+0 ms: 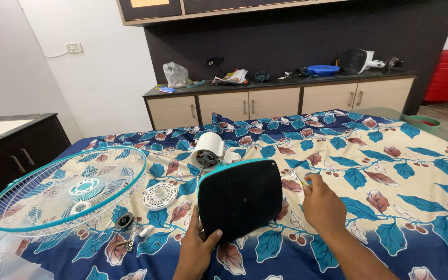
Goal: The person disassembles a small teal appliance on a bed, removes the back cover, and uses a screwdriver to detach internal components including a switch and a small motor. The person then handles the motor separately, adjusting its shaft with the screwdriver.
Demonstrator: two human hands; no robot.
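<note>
My left hand (197, 249) grips the lower left edge of a black fan base (240, 197) with a teal rim, tilted up on its edge on the bed. To the right of the base, my right hand (321, 203) holds a thin screwdriver (302, 179) with a blue and yellow handle. A white fan motor housing (208, 149) lies just behind the base.
Two stacked round fan grilles (66, 189) with teal rims lie at the left. Beside them sit a white round plastic disc (159, 195), a black knob (124, 221) and small screws (125, 242). A leaf-print bedsheet (390, 171) covers the bed. A cluttered counter (281, 80) stands behind.
</note>
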